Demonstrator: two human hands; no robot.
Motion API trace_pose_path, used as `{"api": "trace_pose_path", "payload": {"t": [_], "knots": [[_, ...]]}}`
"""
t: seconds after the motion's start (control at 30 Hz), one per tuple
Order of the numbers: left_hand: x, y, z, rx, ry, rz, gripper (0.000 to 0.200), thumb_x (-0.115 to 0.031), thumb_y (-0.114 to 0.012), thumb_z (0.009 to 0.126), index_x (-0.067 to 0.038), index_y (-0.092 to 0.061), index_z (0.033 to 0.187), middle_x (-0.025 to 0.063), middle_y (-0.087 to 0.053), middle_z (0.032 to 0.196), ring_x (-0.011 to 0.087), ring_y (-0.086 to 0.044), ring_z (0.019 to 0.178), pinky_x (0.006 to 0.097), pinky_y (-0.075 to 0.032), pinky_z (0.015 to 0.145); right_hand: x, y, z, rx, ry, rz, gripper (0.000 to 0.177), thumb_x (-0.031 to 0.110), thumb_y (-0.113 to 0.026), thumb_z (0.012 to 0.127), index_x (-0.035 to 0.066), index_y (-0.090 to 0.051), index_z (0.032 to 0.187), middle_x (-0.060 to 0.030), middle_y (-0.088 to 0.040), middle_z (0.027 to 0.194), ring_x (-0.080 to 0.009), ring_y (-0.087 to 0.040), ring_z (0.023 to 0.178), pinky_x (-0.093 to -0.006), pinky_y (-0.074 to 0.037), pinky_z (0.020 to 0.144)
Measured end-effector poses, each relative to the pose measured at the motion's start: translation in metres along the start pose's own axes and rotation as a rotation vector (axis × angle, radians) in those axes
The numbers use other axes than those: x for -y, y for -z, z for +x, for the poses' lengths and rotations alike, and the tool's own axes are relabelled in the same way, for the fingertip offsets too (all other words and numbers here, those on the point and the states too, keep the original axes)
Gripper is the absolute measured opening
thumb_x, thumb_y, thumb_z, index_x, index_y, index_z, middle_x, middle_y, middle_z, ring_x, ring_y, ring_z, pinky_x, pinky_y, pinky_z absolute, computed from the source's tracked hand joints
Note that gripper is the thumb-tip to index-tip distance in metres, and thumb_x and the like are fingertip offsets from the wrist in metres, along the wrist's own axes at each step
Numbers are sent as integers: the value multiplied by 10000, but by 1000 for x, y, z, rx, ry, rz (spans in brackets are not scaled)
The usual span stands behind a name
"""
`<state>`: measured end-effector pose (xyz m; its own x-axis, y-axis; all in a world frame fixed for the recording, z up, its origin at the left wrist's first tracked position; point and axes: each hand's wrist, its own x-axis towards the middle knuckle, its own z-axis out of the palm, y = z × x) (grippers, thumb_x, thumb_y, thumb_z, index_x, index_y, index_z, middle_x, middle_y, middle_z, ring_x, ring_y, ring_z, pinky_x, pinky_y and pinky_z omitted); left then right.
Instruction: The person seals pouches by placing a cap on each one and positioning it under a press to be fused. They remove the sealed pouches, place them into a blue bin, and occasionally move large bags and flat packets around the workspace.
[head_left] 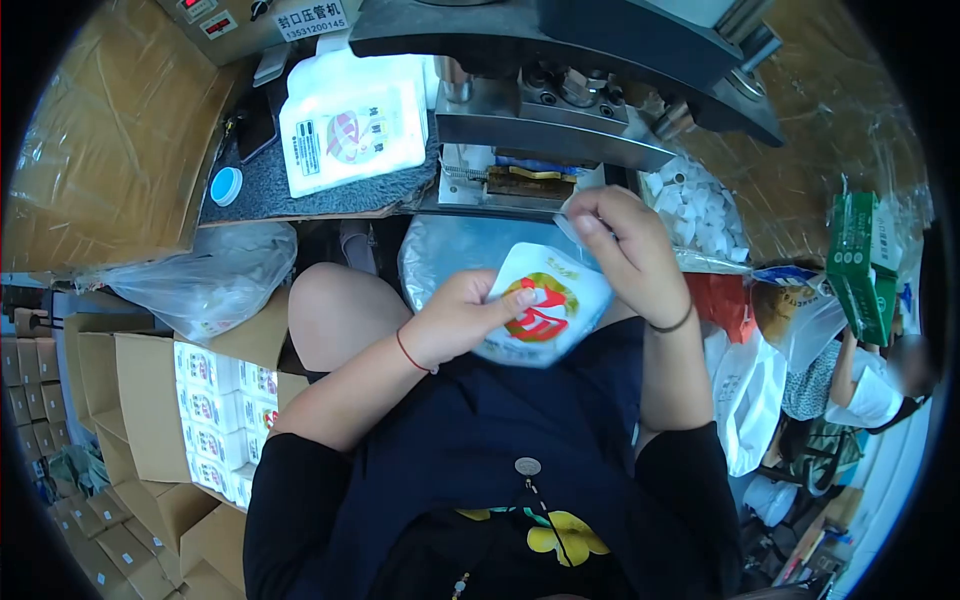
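The white packet (545,305) has a red and green picture on its front. It is in front of the person's tummy, over the lap, a bit tilted. The left hand (462,318) holds it by its side, with the thumb on the front. The right hand (632,240) is up by the top corner of the packet, its fingers close together on a small see-through bit (573,230). I cannot tell if that bit is joined to the packet.

Under and behind the packet is a pale, shiny plastic sheet (430,255). Past the hands is a big metal press (550,125) — it has bolts and a thick bar. To the right of the press is a heap of small white pieces (695,210). To the left of it, a white jug-shaped thing (355,130) with pink print lies on a fuzzy grey mat (400,190). A round blue lid (226,186) sits on the mat too.

Down on the left is an open brown box (150,400) with rows of white packs (210,410) in it, just below a clear bag (225,285). Far on the right is a green box (862,265) — and near it is another person in a white top (868,395).
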<state>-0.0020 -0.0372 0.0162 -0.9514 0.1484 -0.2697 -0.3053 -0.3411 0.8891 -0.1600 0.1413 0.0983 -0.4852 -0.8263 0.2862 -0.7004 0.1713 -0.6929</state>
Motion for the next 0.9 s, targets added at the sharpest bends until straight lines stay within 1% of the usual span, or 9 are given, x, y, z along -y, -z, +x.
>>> {"api": "trace_pose_path", "payload": {"t": [0.17,0.27,0.37,0.53,0.63,0.67,0.7,0.77,0.9], "knots": [[8,-13,6,164,128,-258,335,-141,-675,1002,34,-640,1286,109,-710,1214,150,-684,1051,324,-533,969,-8,15,-14,89,-20,60,275,239,-586,1006,-1,-631,1132,-167,-680,1029,-346,-668,960,-412,-519,831],[9,0,18,75,57,-211,339,-92,-696,956,39,-648,1265,110,-725,1163,153,-694,1021,320,-544,941,-40,36,-25,-167,-207,-734,265,184,-667,930,52,-642,1158,-179,-671,1058,-394,-665,961,-467,-525,803],[-10,21,40,-9,35,-289,336,-45,-704,916,54,-650,1234,125,-726,1162,176,-706,1022,344,-551,939,-81,53,-43,7,-483,-947,343,123,-720,844,111,-651,1179,-169,-660,1067,-406,-657,952,-495,-522,787],[-19,27,48,-94,-69,-241,370,-38,-704,932,44,-600,1278,143,-697,1203,177,-687,1062,349,-572,918,-101,51,-46,-23,-333,-840,312,109,-713,810,130,-679,1120,-154,-652,1011,-378,-674,880,-490,-544,760],[-19,76,47,-747,-459,612,410,-178,-701,946,46,-523,1238,172,-616,1158,253,-640,1031,385,-525,906,-100,51,-47,-66,-278,-877,314,102,-698,829,116,-677,1142,-150,-653,991,-373,-669,866,-485,-537,751],[-47,79,33,-950,-669,832,504,-243,-696,945,51,-499,1305,274,-539,1306,353,-590,1177,433,-493,974,-96,53,-48,-91,-215,-888,305,106,-689,845,110,-674,1150,-149,-652,977,-372,-666,864,-483,-535,748],[-56,111,30,-1091,-854,1458,607,-255,-713,925,43,-462,1392,334,-437,1436,446,-504,1293,474,-450,1040,-94,53,-48,-118,-151,-901,298,110,-681,860,104,-672,1158,-148,-650,963,-371,-663,862,-482,-532,744],[-48,128,12,-870,-595,1850,639,-211,-685,933,38,-427,1461,326,-427,1483,484,-438,1355,520,-389,1104,-89,46,-51,-293,-180,-850,259,119,-664,891,81,-672,1147,-153,-658,961,-368,-660,874,-472,-532,749],[-17,127,-18,-645,-693,1654,332,-196,-646,987,3,-643,1253,215,-677,1225,336,-657,1114,412,-511,970,-64,27,-52,-487,-230,-477,182,117,-655,922,40,-676,1086,-176,-673,989,-377,-656,900,-453,-534,764]]}}
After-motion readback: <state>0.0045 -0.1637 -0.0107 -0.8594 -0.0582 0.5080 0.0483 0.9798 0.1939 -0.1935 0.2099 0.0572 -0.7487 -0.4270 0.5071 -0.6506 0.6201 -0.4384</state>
